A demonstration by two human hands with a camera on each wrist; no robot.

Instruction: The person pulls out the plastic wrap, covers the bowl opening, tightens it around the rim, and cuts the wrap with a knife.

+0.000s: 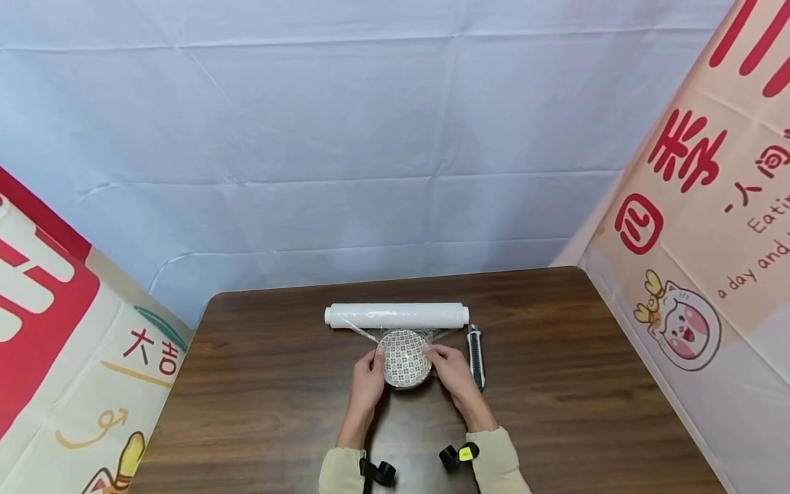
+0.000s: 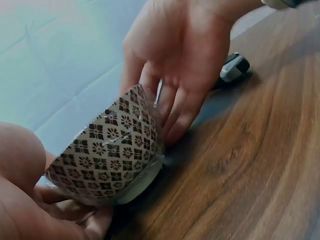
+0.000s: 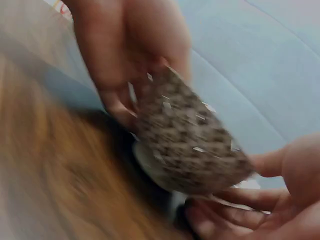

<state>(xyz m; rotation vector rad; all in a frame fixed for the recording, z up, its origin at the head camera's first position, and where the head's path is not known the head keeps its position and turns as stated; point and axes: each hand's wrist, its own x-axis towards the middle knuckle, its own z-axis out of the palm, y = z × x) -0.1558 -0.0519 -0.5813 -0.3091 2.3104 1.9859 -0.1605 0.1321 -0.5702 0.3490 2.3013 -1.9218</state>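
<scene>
A bowl (image 1: 406, 359) with a dark floral grid pattern is held over the table between both hands, clear film stretched across it and clinging to its outside. My left hand (image 1: 367, 381) grips its left side, thumb at the rim and fingers below. On the opposite side my right hand (image 1: 455, 376) holds the rim the same way. The left wrist view shows wrinkled film on the bowl's wall (image 2: 107, 150) and a pale foot at its base. Motion blurs the bowl (image 3: 190, 140) in the right wrist view.
Behind the bowl lies a white roll of cling film (image 1: 397, 315), with twisted strands of film near it. A utility knife (image 1: 475, 357) rests right of my right hand. The brown wooden table (image 1: 259, 384) meets a pale cloth backdrop (image 1: 345, 151) at its far edge.
</scene>
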